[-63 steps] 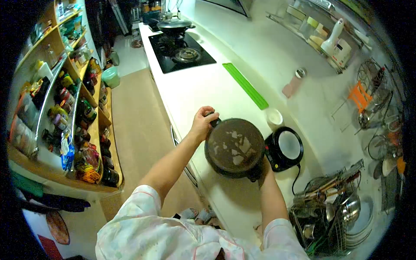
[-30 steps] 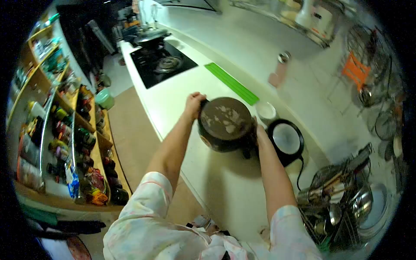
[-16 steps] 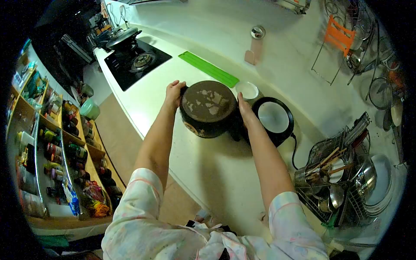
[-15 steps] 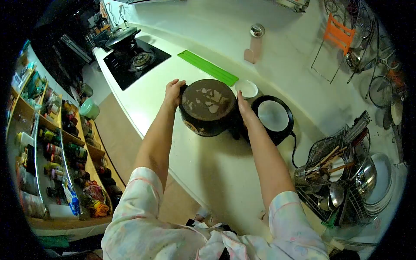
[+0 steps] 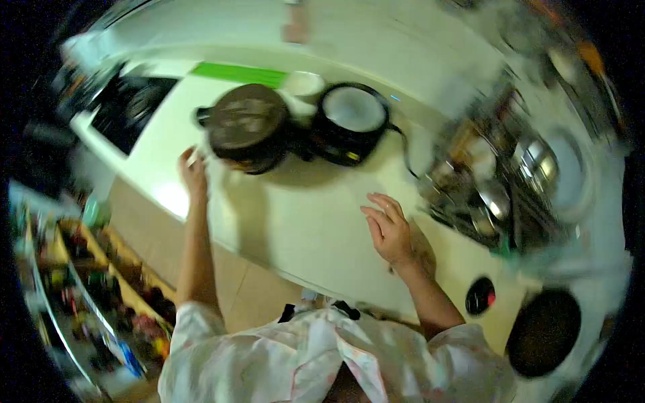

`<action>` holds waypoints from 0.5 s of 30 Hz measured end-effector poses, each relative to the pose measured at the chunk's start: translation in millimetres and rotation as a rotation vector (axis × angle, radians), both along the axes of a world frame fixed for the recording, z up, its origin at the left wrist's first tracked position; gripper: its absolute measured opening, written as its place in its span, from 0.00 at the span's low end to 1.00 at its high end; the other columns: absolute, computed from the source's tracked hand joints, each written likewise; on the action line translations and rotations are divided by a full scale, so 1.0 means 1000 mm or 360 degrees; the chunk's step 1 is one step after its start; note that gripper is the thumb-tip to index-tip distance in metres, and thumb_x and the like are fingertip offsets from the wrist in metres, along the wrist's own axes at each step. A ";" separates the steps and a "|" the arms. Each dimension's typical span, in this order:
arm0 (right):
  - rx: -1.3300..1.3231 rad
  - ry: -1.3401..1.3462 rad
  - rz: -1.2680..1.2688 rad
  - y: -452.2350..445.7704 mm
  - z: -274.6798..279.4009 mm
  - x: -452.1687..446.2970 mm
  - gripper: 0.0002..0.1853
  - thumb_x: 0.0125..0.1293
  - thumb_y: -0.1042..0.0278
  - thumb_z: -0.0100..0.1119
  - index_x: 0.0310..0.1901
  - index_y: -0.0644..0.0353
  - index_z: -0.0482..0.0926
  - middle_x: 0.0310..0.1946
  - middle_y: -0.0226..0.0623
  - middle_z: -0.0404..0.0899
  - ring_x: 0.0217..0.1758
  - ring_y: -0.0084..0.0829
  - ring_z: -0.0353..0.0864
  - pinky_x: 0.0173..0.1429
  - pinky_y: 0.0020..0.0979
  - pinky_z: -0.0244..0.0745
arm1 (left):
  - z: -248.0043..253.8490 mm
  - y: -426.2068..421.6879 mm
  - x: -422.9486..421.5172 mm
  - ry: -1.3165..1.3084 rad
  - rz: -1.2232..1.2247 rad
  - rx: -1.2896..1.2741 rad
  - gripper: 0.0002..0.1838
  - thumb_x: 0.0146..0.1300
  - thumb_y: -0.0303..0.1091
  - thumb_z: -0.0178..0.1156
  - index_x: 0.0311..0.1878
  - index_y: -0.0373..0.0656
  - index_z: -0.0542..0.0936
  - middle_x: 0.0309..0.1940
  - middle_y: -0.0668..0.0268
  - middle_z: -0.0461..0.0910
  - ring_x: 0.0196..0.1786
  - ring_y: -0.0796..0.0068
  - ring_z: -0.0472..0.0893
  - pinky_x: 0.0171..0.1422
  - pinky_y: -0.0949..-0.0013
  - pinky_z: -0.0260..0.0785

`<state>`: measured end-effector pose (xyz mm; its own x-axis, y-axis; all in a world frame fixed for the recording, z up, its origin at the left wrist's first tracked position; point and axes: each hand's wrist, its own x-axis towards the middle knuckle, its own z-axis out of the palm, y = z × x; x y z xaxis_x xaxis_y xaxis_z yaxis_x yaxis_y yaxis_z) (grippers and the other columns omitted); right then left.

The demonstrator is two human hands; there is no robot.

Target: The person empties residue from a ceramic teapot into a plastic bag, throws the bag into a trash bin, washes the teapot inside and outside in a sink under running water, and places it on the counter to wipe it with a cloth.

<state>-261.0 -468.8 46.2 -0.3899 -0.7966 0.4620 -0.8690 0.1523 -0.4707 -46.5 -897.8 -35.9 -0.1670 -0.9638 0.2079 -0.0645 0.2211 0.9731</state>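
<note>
A dark round pot (image 5: 248, 117) with side handles and a worn, patchy brown top face stands on the white counter (image 5: 302, 221). My left hand (image 5: 193, 173) is just in front of the pot's left handle, apart from it, its fingers loosely bent and slightly blurred. Over the counter to the right, my right hand (image 5: 391, 232) is open, fingers spread and pointing up-left, holding nothing. Close to the pot's right side sits a black electric cooker base (image 5: 346, 151) with a pale round plate (image 5: 354, 109) and a cord.
A white bowl (image 5: 304, 84) and a green strip (image 5: 238, 74) lie behind the pot. To the right stands a dish rack (image 5: 470, 201) with utensils and bowls. A black stove (image 5: 134, 111) is at the left, above shelves of jars (image 5: 87, 282).
Both hands have let go of the pot, which now stands on the counter. My right hand has drawn back to the right. The view has turned to the right.
</note>
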 end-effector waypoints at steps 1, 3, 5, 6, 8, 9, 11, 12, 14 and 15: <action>0.0034 0.0040 -0.0141 0.036 -0.004 -0.001 0.10 0.62 0.75 0.57 0.45 0.60 0.81 0.53 0.42 0.75 0.59 0.44 0.73 0.63 0.40 0.69 | -0.014 0.016 0.014 -0.0077 -0.0052 -0.0216 0.16 0.69 0.34 0.56 0.56 0.39 0.72 0.56 0.60 0.72 0.48 0.70 0.78 0.50 0.68 0.73; 0.0121 0.0106 -0.0390 0.110 -0.009 0.002 0.10 0.62 0.77 0.56 0.44 0.63 0.80 0.52 0.43 0.76 0.58 0.43 0.74 0.59 0.38 0.73 | -0.024 0.060 0.037 -0.0084 -0.0103 -0.0312 0.14 0.69 0.30 0.55 0.55 0.38 0.73 0.53 0.59 0.75 0.52 0.70 0.77 0.53 0.68 0.71; 0.0250 0.0027 -0.0751 0.166 -0.006 0.013 0.13 0.63 0.76 0.55 0.49 0.63 0.78 0.54 0.44 0.74 0.60 0.44 0.72 0.59 0.37 0.72 | -0.040 0.090 0.063 -0.0262 -0.0117 -0.0497 0.12 0.69 0.29 0.55 0.53 0.38 0.73 0.55 0.59 0.74 0.52 0.69 0.77 0.54 0.69 0.70; 0.0248 0.0004 -0.0885 0.188 -0.010 0.014 0.13 0.63 0.75 0.56 0.50 0.62 0.78 0.55 0.44 0.74 0.60 0.43 0.72 0.59 0.37 0.71 | -0.046 0.101 0.069 -0.0319 -0.0141 -0.0561 0.11 0.69 0.29 0.55 0.52 0.38 0.74 0.55 0.59 0.74 0.52 0.69 0.77 0.53 0.70 0.71; 0.0214 -0.0092 -0.1017 0.216 -0.022 0.021 0.16 0.62 0.72 0.58 0.53 0.60 0.77 0.58 0.44 0.71 0.62 0.44 0.69 0.62 0.38 0.69 | -0.047 0.128 0.069 -0.0382 -0.0175 -0.0641 0.10 0.69 0.28 0.54 0.51 0.38 0.74 0.54 0.58 0.74 0.51 0.70 0.77 0.50 0.72 0.71; 0.0204 -0.0177 -0.1034 0.222 -0.026 0.029 0.19 0.62 0.70 0.60 0.55 0.58 0.76 0.60 0.45 0.69 0.65 0.45 0.67 0.64 0.39 0.67 | -0.044 0.143 0.071 -0.0401 -0.0211 -0.0639 0.09 0.69 0.27 0.53 0.51 0.38 0.74 0.54 0.58 0.74 0.50 0.70 0.77 0.49 0.73 0.71; 0.0296 -0.0163 -0.0933 0.218 -0.023 0.033 0.26 0.60 0.65 0.63 0.61 0.55 0.72 0.66 0.45 0.63 0.70 0.48 0.60 0.69 0.42 0.61 | -0.046 0.159 0.070 -0.0306 -0.0294 -0.0595 0.09 0.69 0.26 0.52 0.50 0.38 0.74 0.53 0.58 0.74 0.49 0.71 0.77 0.46 0.74 0.72; 0.0408 -0.0085 -0.0827 0.200 -0.014 0.039 0.29 0.60 0.62 0.65 0.64 0.52 0.70 0.68 0.45 0.59 0.72 0.49 0.55 0.71 0.44 0.57 | -0.053 0.163 0.065 -0.0210 -0.0358 -0.0549 0.09 0.69 0.26 0.51 0.50 0.37 0.74 0.53 0.58 0.74 0.49 0.72 0.77 0.45 0.74 0.72; 0.0620 -0.0136 -0.0691 0.177 -0.017 0.046 0.42 0.54 0.53 0.70 0.70 0.45 0.61 0.75 0.42 0.44 0.78 0.52 0.37 0.76 0.50 0.42 | -0.034 0.180 0.057 -0.0221 -0.0464 -0.0540 0.09 0.67 0.25 0.51 0.48 0.37 0.75 0.54 0.57 0.73 0.49 0.70 0.77 0.46 0.73 0.73; 0.0670 -0.0058 -0.0654 0.173 -0.031 0.046 0.42 0.55 0.53 0.70 0.70 0.44 0.61 0.75 0.42 0.45 0.78 0.51 0.38 0.76 0.51 0.41 | -0.019 0.188 0.052 -0.0353 -0.0502 -0.0645 0.09 0.66 0.24 0.52 0.47 0.37 0.76 0.54 0.57 0.73 0.49 0.68 0.77 0.46 0.71 0.74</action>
